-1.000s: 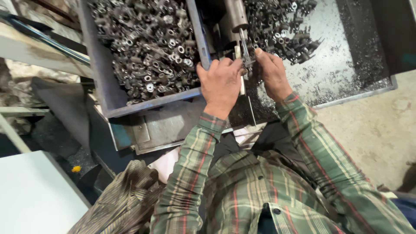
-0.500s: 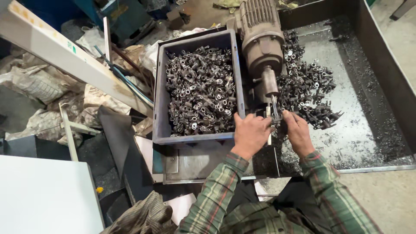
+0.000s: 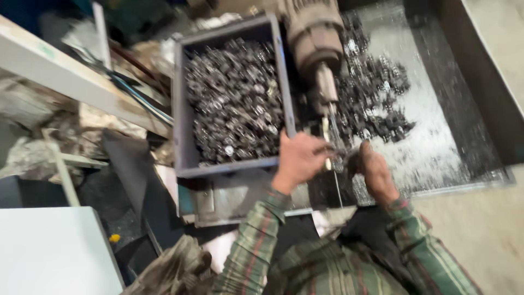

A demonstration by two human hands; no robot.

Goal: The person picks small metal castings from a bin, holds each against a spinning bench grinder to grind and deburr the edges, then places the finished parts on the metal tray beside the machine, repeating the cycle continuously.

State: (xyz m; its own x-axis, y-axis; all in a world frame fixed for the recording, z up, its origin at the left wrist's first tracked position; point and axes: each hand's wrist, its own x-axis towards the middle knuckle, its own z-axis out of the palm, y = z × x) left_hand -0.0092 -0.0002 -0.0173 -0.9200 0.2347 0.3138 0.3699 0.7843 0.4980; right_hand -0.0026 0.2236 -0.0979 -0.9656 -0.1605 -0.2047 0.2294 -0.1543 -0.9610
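The left hand (image 3: 299, 159) is curled loosely at the foot of the motor-driven spindle (image 3: 322, 82), fingertips meeting the right hand (image 3: 371, 169), which is closed around something small and dark; blur hides what either one grips. Since half a second ago both hands have kept to the same spot under the spindle while the view swung and smeared, so the work at the tool goes on. Just left sits the grey crate (image 3: 183, 136) heaped with small metal parts (image 3: 234, 104); more lie scattered on the tray (image 3: 464, 164) to the right
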